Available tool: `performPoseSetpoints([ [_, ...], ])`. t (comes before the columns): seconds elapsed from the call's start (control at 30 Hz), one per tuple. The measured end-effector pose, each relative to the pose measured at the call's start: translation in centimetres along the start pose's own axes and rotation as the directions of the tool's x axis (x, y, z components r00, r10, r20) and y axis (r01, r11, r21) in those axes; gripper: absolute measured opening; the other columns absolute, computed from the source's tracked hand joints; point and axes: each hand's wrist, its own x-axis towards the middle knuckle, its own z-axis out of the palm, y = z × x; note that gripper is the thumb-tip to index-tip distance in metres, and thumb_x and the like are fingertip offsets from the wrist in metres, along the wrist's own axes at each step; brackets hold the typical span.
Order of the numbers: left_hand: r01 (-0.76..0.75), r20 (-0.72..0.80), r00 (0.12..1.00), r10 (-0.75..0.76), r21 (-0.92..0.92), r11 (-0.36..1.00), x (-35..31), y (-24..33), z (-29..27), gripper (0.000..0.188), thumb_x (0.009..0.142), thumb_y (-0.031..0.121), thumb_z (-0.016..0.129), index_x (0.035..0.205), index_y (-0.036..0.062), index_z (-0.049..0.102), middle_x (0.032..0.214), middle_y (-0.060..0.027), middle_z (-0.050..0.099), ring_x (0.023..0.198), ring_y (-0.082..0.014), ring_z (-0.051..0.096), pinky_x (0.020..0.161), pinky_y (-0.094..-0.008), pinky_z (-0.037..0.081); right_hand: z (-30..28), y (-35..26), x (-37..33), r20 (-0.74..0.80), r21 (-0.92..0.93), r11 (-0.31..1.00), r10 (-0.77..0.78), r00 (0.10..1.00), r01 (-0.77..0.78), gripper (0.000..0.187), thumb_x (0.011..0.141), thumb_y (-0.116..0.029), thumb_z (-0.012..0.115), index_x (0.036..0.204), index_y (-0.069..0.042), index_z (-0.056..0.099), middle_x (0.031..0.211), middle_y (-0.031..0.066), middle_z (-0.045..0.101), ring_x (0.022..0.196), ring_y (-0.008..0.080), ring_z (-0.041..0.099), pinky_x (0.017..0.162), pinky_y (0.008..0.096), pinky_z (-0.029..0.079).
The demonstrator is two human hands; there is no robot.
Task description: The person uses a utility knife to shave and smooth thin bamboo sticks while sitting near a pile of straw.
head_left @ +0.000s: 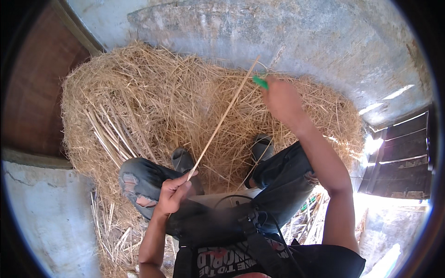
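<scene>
Near my left knee, my left hand (pixel 174 192) is closed around the lower end of a long, thin pale wooden strip (pixel 223 118). The strip slants up and away to the right, its far tip free in front of the wall. Beside that tip my right hand (pixel 283 101) makes a fist around a green-handled tool (pixel 260 82). Only the green part shows; whether it has a blade I cannot tell. A fine curled sliver (pixel 265 65) shows near the strip's tip, and I cannot tell what it is attached to.
A heap of straw-like shavings (pixel 153 88) spreads around my feet to the wall (pixel 296 37). Several pale strips (pixel 109 134) lie on it at the left. More sticks (pixel 308 215) lie by my right thigh. A dark slatted panel (pixel 401 160) stands at the right.
</scene>
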Motion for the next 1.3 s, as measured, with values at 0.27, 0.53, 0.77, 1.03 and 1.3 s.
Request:
performPoseSetpoints([
  [0.27,0.017,0.013,1.0,-0.017,-0.051,0.999,0.4,0.3,0.4,0.038,0.104,0.007,0.052,0.141,-0.001,0.057,0.055,0.0071,0.038,0.046,-0.0023,0.03,0.045,-0.0232,0.024,2.0,0.2,0.2,-0.028,-0.076,0.994,-0.08,0.996,0.078,0.015,0.093,-0.012,0.056,0.094,0.002,0.06,0.075,0.0225,0.07,0.07,0.0416,0.071,0.061,0.053,0.056],
  [0.53,0.025,0.043,0.999,-0.025,-0.005,1.0,1.1,0.4,0.2,0.04,0.104,0.003,0.052,0.144,0.0039,0.057,0.059,0.0087,0.041,0.051,-0.0008,0.035,0.048,-0.0221,0.027,1.8,2.0,3.1,-0.149,-0.173,0.985,-0.026,0.988,-0.001,0.013,0.093,-0.01,0.054,0.091,0.003,0.058,0.069,0.0214,0.069,0.068,0.04,0.073,0.058,0.05,0.057],
  [0.77,0.025,0.055,0.998,-0.025,0.012,1.0,0.9,0.0,-0.1,0.039,0.105,0.003,0.051,0.144,0.0039,0.057,0.058,0.0084,0.041,0.051,-0.0009,0.036,0.048,-0.022,0.028,1.7,1.6,4.4,-0.151,-0.191,0.981,-0.046,0.987,0.017,0.013,0.094,-0.01,0.053,0.098,0.002,0.057,0.073,0.0202,0.069,0.068,0.0396,0.072,0.057,0.0491,0.056],
  [1.03,0.044,0.01,0.999,-0.044,-0.042,0.998,-0.3,-0.4,-0.6,0.039,0.105,0.004,0.05,0.143,0.0032,0.057,0.058,0.0083,0.042,0.051,-0.001,0.036,0.048,-0.0215,0.029,4.6,-3.2,1.0,0.015,-0.085,0.972,-0.22,0.975,0.221,0.014,0.094,-0.012,0.052,0.099,0.0,0.058,0.075,0.0199,0.069,0.069,0.0372,0.071,0.058,0.05,0.055],
  [1.3,-0.044,0.018,0.999,0.043,0.075,0.996,0.3,-1.0,-0.4,0.038,0.107,0.01,0.051,0.143,-0.0001,0.056,0.053,0.006,0.039,0.046,-0.002,0.034,0.044,-0.0229,0.028,4.5,0.3,5.3,-0.095,-0.206,0.977,-0.076,0.993,0.055,0.017,0.096,-0.012,0.05,0.097,0.001,0.06,0.083,0.0228,0.071,0.072,0.0362,0.073,0.054,0.0464,0.055],
])
